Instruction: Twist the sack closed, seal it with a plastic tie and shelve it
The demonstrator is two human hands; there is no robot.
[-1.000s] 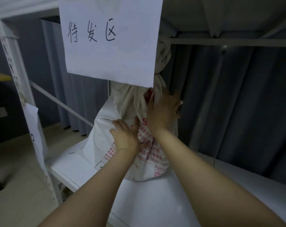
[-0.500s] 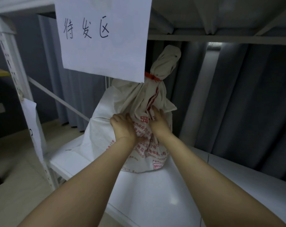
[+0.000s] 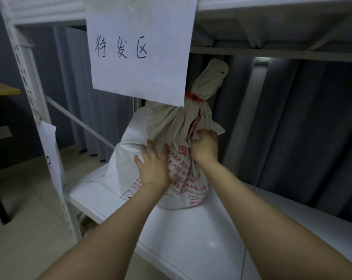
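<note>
There is one sack (image 3: 171, 126). It stands upright on the white shelf board (image 3: 191, 235), right below the big paper sign (image 3: 138, 47). The sign covers part of the sack's top. The sack's twisted neck sticks up just to the right of the sign's bottom corner. One red plastic tie (image 3: 193, 97) is wrapped tight round the neck there.

There are two hands, both below the sign and both on the sack. The left hand (image 3: 154, 166) lies flat on the front of the sack with its fingers (image 3: 150, 144) spread. The right hand (image 3: 205, 147) is a bit higher, and its curled fingers (image 3: 199, 134) pinch a fold of the cloth.

The sign says 待发区 in dark pen. The sack has red printed writing and numbers, partly hidden by the hands. One small paper (image 3: 50, 156) hangs down and left of the sign. Its mark is too small to read.
</note>
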